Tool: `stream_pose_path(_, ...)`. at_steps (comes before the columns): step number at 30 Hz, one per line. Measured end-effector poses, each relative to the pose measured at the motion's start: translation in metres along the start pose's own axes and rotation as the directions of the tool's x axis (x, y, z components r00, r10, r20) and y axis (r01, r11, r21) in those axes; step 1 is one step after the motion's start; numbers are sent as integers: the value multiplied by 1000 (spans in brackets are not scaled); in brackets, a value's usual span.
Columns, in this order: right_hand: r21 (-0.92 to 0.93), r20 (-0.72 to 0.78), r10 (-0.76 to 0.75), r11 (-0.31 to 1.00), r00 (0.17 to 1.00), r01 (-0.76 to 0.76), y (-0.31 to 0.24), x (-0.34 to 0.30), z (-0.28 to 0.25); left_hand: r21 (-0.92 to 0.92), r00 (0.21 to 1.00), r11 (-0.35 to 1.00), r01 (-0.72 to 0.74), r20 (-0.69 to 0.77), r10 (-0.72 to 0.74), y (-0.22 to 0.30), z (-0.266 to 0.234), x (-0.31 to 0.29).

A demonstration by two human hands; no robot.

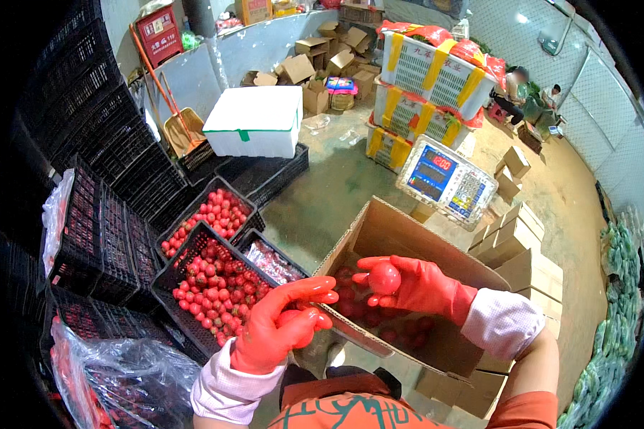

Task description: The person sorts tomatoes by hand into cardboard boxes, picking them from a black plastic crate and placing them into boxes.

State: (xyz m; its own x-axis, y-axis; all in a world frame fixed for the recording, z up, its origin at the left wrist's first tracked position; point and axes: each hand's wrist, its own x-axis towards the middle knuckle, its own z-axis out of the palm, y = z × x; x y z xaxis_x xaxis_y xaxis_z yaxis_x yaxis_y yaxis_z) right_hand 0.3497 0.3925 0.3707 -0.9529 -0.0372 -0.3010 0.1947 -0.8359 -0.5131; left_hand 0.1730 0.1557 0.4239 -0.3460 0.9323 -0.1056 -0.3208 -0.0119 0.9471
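Both my hands wear red rubber gloves with pale cuffs. My right hand (426, 282) is closed around a round red tomato (384, 279), held above the open cardboard box (436, 250). Inside that box, more tomatoes (408, 334) lie in the shadow at the bottom. By the box's left edge is my left hand (283, 325), its fingers stretched toward the box and apart from the thumb, with nothing visible between them. To its left, a black plastic crate (181, 261) holds many loose red tomatoes (218, 293).
Beyond the box stands a digital scale display (447, 179). Strapped white crates (429, 71) are stacked behind it, and a white foam box (254, 118) sits farther left. Black crates (104, 236) rise at the left. Cardboard boxes (511, 232) and green bundles (601, 357) line the right.
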Motion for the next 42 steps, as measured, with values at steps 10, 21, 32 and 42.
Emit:
stream_pose_path(10,-572,-589,-124,762,799,-303,8,-32,32,17,995,997,75,-63,-73,-4,19,-14)
stream_pose_path(21,-860,-504,-388,147,772,-489,33,-30,93,-598,974,798,-74,-214,-70,-99,-63,-118)
stream_pose_path(32,-984,81,-314,128,946,126,139,19,183,-551,290,787,-276,-829,-478,-417,-27,-383)
stream_pose_path(42,-996,-87,237,-24,968,-84,296,0,240,703,-676,319,-636,-307,-670,-340,122,-830)
